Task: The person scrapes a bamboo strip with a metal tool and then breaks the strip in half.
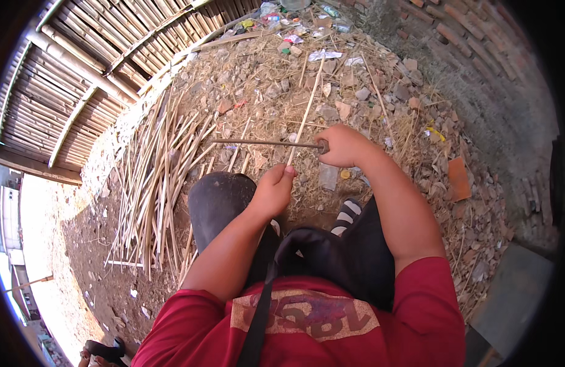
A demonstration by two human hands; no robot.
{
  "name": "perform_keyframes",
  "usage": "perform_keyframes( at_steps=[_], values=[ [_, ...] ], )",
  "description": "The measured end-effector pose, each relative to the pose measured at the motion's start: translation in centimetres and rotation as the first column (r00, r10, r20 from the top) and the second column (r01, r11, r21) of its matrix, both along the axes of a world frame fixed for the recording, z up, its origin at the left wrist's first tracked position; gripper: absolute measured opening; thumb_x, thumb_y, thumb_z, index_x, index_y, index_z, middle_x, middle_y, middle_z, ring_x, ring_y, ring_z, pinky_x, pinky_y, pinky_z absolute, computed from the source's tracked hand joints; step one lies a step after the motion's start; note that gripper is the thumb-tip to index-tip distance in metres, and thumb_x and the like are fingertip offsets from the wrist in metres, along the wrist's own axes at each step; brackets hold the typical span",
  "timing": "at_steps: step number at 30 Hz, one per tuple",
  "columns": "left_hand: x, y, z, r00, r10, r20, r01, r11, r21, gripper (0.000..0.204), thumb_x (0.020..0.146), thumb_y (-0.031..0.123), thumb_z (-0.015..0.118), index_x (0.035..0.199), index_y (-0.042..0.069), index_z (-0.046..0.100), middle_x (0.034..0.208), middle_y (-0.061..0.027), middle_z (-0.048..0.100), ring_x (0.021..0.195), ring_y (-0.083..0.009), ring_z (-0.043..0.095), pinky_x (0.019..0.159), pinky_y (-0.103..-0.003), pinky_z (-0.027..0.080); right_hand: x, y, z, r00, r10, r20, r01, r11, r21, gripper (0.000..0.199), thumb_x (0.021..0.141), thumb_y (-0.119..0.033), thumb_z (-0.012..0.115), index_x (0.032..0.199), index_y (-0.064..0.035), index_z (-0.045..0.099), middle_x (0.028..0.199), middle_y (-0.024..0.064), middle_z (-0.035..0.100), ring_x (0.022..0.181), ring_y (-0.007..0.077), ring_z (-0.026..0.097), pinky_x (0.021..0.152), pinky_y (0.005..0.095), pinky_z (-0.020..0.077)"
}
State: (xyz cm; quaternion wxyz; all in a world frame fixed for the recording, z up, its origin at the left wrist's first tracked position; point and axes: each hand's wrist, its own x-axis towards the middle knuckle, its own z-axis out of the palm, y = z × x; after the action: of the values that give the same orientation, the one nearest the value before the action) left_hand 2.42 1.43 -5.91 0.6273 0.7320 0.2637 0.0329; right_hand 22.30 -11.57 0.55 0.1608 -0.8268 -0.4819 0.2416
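Note:
My left hand (274,192) is closed around the near end of a long pale bamboo strip (309,105), which reaches away from me over the ground. My right hand (346,147) grips the handle of a long knife (252,142), its narrow, rusty-brown blade pointing left. The blade crosses the strip just beyond my left fingers; whether it touches or only passes over it I cannot tell. To the left, a heap of cut bamboo strips (157,183) lies loosely on the dirt, nearest to my left arm.
Dry straw, stones and broken brick cover the ground (258,92), with litter (288,27) at the far end. A bamboo-slat structure (68,79) stands at the far left, a brick wall (472,49) on the right. A grey panel (512,300) lies at the lower right.

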Motion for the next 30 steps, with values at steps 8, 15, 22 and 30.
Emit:
perform_keyframes(
  at_steps=[8, 15, 22, 30],
  values=[
    [-0.7, -0.7, 0.5, 0.999, -0.051, 0.007, 0.051, 0.998, -0.042, 0.034, 0.106, 0.027, 0.050, 0.101, -0.002, 0.065, 0.079, -0.0100, 0.061, 0.078, -0.0166, 0.056, 0.074, -0.035, 0.047, 1.6, -1.1, 1.2, 0.982, -0.144, 0.119, 0.138, 0.989, 0.060, 0.029, 0.072, -0.022, 0.069, 0.096, -0.0054, 0.071, 0.083, 0.0177, 0.069, 0.083, 0.0380, 0.068, 0.074, 0.0460, 0.0536],
    [-1.1, -1.3, 0.6, 0.997, -0.061, 0.057, 0.061, 0.998, -0.002, 0.026, 0.109, 0.025, 0.045, 0.099, 0.004, 0.059, 0.068, 0.0051, 0.046, 0.057, -0.0049, 0.040, 0.052, -0.024, 0.034, 1.3, -1.0, 0.4, 0.994, -0.104, 0.014, 0.104, 0.994, 0.035, 0.038, 0.073, -0.022, 0.068, 0.107, -0.0029, 0.071, 0.093, 0.0200, 0.070, 0.090, 0.0374, 0.068, 0.078, 0.0454, 0.0541],
    [-0.9, -0.8, 0.7, 0.996, -0.053, 0.074, 0.047, 0.995, 0.083, 0.027, 0.108, 0.025, 0.046, 0.100, 0.003, 0.060, 0.068, 0.0006, 0.049, 0.058, -0.0079, 0.044, 0.054, -0.026, 0.038, 0.0, -0.4, 2.3, 0.998, -0.054, 0.038, 0.055, 0.998, -0.022, 0.026, 0.073, -0.020, 0.068, 0.096, -0.0080, 0.070, 0.088, 0.0170, 0.070, 0.087, 0.0380, 0.068, 0.076, 0.0463, 0.0534],
    [-1.2, -2.0, 4.6, 0.995, -0.098, 0.032, 0.084, 0.947, 0.309, 0.028, 0.105, 0.024, 0.049, 0.096, -0.001, 0.056, 0.073, -0.0272, 0.061, 0.074, -0.0497, 0.062, 0.065, -0.053, 0.046, 1.5, -1.9, 3.2, 0.961, -0.275, 0.004, 0.275, 0.961, -0.001, 0.034, 0.074, -0.026, 0.074, 0.102, -0.0069, 0.072, 0.085, 0.0195, 0.070, 0.083, 0.0371, 0.068, 0.075, 0.0450, 0.0531]
  ],
)
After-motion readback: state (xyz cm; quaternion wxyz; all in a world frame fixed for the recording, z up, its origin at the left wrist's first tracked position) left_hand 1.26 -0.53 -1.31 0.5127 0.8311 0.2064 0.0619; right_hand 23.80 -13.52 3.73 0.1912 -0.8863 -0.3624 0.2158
